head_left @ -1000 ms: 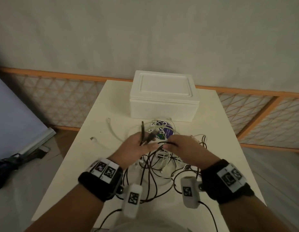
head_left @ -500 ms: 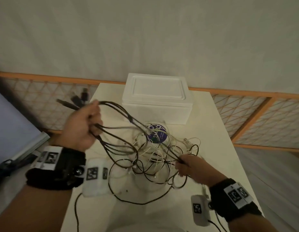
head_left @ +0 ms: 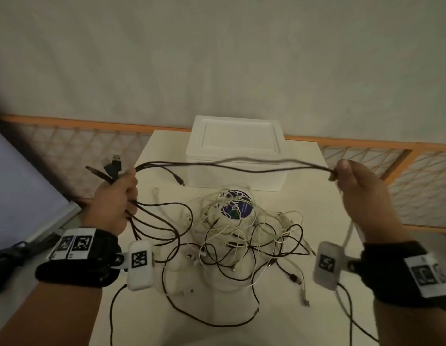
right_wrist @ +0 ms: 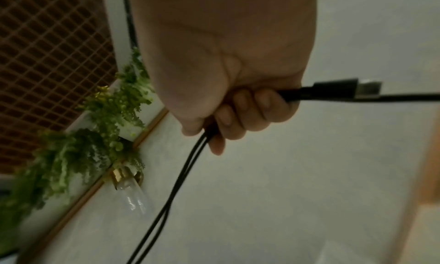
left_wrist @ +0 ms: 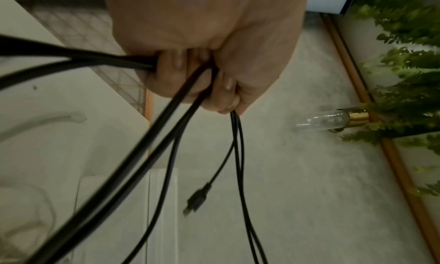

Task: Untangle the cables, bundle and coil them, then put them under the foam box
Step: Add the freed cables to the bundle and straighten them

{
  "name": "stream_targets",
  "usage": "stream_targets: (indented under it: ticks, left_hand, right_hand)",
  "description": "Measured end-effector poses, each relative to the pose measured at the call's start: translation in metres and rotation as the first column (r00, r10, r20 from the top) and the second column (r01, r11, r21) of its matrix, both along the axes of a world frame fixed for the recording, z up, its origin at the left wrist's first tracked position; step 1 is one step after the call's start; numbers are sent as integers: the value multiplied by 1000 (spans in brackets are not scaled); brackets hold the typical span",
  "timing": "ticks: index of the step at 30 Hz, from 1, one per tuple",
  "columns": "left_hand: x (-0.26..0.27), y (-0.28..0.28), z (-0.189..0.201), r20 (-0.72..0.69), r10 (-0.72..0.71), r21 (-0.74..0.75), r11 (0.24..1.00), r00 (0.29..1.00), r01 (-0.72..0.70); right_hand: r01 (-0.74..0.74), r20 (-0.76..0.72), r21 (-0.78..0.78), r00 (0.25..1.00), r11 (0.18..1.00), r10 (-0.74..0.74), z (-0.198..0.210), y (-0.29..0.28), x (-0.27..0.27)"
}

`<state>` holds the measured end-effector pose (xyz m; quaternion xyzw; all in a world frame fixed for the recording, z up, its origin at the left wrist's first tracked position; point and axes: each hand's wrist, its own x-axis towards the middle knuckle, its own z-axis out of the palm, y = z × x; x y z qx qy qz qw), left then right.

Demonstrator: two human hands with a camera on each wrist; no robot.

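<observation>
A tangle of black and white cables [head_left: 242, 236] lies on the white table [head_left: 304, 318] in front of the white foam box [head_left: 234, 151]. My left hand [head_left: 117, 196] is raised at the left and grips several black cables [left_wrist: 147, 128], their USB plugs [head_left: 113, 162] sticking out above the fist. My right hand [head_left: 351, 188] is raised at the right and grips the other end of black cables [right_wrist: 181, 177]. These cables [head_left: 232, 166] stretch nearly level between both hands, in front of the box. One loose plug [head_left: 179, 181] dangles.
A round purple-printed item [head_left: 237, 206] lies under the white cables. An orange-framed lattice rail [head_left: 416, 176] runs behind the table. A pale panel [head_left: 19, 196] leans at the left. Wrist views show green fern-like plants [left_wrist: 404, 80] and a glass lamp [right_wrist: 131, 192].
Both hands left the pile with black cables. The left rose to the left, the right then swung up and right, drawing the cables taut between them.
</observation>
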<state>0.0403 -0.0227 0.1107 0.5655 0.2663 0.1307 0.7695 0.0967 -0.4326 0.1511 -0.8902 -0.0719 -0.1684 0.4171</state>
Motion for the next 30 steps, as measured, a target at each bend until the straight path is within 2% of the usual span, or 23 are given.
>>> stream_targets:
  ticks: [1,3,5,7,10,11,12,14,16,17,18,19,20,22,23,26,29,30]
  left_hand:
    - [-2,1,-1,-10,-33,-10,999,999,33]
    - [-4,-6,-3,-32,-139,-51,989,990,137]
    - [-8,-25,-7,-56,-273,-106,958,960,266]
    - [-10,-46,-13,-120,-391,-100,919,913,380]
    - [-15,-68,-25,-214,-531,-102,847,820,522]
    - [-17,-73,-28,-244,-575,-107,817,781,567]
    - [-18,-77,-31,-278,-606,-94,790,746,606]
    - [-20,-86,-34,-342,-620,-5,753,706,659]
    - [-18,-96,-33,-423,-583,154,708,694,689]
    - [-18,-101,-32,-461,-553,248,671,694,699]
    - [-17,-105,-31,-477,-530,325,635,701,701]
    - [-17,-109,-28,-460,-526,366,622,716,692]
    - [-18,-113,-26,-405,-541,363,645,737,672]
    - [-21,-120,-19,-219,-578,237,750,786,617]
    - [-23,-123,-16,-139,-573,169,790,808,590]
    - [-24,-117,-15,60,-502,-69,860,863,505]
    - [-22,-94,-18,155,-323,-370,857,934,358]
    - [-22,-85,-20,146,-270,-427,851,952,307]
  right_hand:
    - [57,-9,-159,998,986,-59,0,-10,1]
    - [158,-29,-414,982,897,-187,-11,-26,4]
    - [260,-29,-505,948,823,-317,-34,-44,10]
    - [330,-41,-565,904,756,-425,-54,-60,12]
    - [340,-73,-687,847,642,-527,-73,-71,11]
    - [321,-77,-699,855,639,-513,-76,-67,10]
    - [289,-92,-676,879,678,-467,-75,-59,10]
    - [173,-98,-562,957,808,-273,-69,-26,5]
    - [-24,-50,-410,999,912,3,-61,20,-10]
    - [-160,-69,-333,987,929,145,-61,46,-18]
    - [-310,-153,-255,948,916,278,-57,70,-28]
    - [-450,-259,-163,879,878,402,-55,94,-37]
    - [-565,-331,-68,791,823,515,-55,114,-45]
    - [-702,-404,97,620,706,672,-61,143,-53]
    - [-716,-423,184,561,673,712,-66,152,-54]
    - [-619,-479,444,447,648,755,-72,160,-55]
    - [-627,-544,541,246,560,802,-68,153,-61]
    - [-637,-562,534,223,556,796,-65,150,-63]
